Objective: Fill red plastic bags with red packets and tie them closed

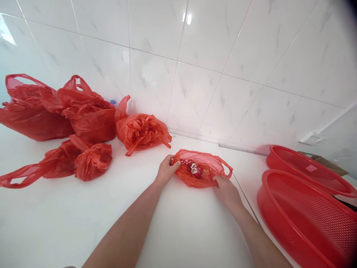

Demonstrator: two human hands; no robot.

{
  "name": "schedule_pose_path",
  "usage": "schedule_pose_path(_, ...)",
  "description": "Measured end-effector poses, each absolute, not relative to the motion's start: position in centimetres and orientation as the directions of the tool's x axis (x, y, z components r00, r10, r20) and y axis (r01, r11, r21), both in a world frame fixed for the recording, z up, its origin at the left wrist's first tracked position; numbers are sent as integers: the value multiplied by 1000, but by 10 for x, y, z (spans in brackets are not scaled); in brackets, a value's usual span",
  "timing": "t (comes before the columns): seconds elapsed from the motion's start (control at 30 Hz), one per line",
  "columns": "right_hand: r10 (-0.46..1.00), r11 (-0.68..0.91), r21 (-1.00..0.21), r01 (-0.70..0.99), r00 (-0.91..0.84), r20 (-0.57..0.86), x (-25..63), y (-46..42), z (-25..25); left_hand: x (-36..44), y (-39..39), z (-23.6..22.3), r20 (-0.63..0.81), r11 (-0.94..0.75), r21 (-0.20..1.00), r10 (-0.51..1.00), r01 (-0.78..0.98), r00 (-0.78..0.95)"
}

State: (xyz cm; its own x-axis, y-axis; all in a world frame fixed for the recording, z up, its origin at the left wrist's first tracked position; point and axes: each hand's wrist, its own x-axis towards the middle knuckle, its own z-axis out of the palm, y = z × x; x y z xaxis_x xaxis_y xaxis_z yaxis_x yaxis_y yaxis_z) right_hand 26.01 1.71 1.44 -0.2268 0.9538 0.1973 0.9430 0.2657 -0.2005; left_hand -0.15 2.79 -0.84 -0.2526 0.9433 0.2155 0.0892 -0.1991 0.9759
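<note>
A thin red plastic bag (192,182) sits on the white table in front of me, its mouth spread wide. My left hand (168,169) pinches the bag's left edge between thumb and fingers. At the right side, my right hand (227,190) grips the rim near a handle loop, with its fingertips partly hidden by the plastic. Inside the bag lie small wrapped packets (195,170), red and dark pink with a white label and gold print; their kind is too small to make out.
Several filled red plastic bags (92,121) stand along the tiled wall (156,74) at the left. Two red plastic baskets (279,208) with mesh sides are at the right, with a cardboard box (329,163) behind them. A white power socket (311,138) is near the wall corner.
</note>
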Motion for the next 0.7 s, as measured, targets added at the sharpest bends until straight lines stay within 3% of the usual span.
schedule_pose_path(0.1, 926, 275, -203, 940, -203, 318, 259, 14, 28, -1, 27, -7, 216, -202, 976, 942, 79, -257)
schedule_pose_path(0.3, 861, 444, -402, 801, -257, 438, 267, -6, 36, -1, 24, -3, 200, -191, 980, 941, 62, -272)
schedule_pose_path(0.43, 807, 302, -512, 804, 71, 586, 276, -10, 34, -1, 24, -2, 199, -188, 980, 942, 68, -272)
schedule_pose_path(0.53, 801, 214, -630, 747, 235, 550, 279, -5, 33, -1, 24, -3, 206, -194, 978, 941, 71, -269)
schedule_pose_path(0.7, 852, 164, -798, 580, 324, 411, 275, 10, 32, -1, 25, -4, 211, -195, 977, 944, 85, -253)
